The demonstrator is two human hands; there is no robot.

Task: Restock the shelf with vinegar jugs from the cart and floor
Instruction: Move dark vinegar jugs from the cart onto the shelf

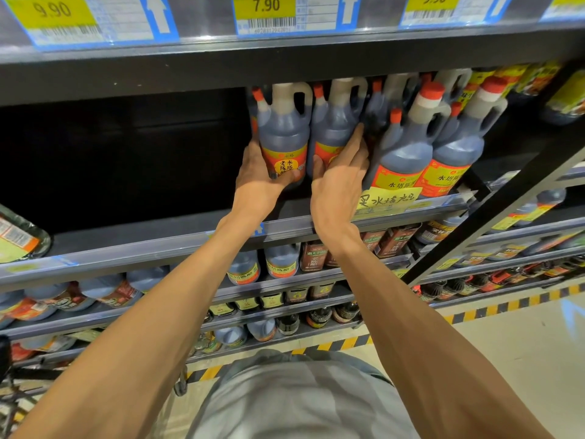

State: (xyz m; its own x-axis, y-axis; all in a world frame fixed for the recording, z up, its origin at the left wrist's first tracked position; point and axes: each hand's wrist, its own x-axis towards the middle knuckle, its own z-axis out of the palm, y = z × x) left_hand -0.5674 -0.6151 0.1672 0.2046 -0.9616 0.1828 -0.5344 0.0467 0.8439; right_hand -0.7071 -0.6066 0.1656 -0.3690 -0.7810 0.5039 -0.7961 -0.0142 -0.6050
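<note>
Several dark vinegar jugs with red caps and orange labels stand on the middle shelf. My left hand grips the leftmost jug low on its label, thumb across the front. My right hand wraps the jug beside it, fingers reaching up between that one and the jugs to its right. Both jugs stand upright on the shelf, close together.
Left of the jugs the shelf bay is dark and bare. A tilted bottle lies at the far left edge. Lower shelves hold more bottles. Part of a cart shows at bottom left. Yellow-black floor tape edges the aisle.
</note>
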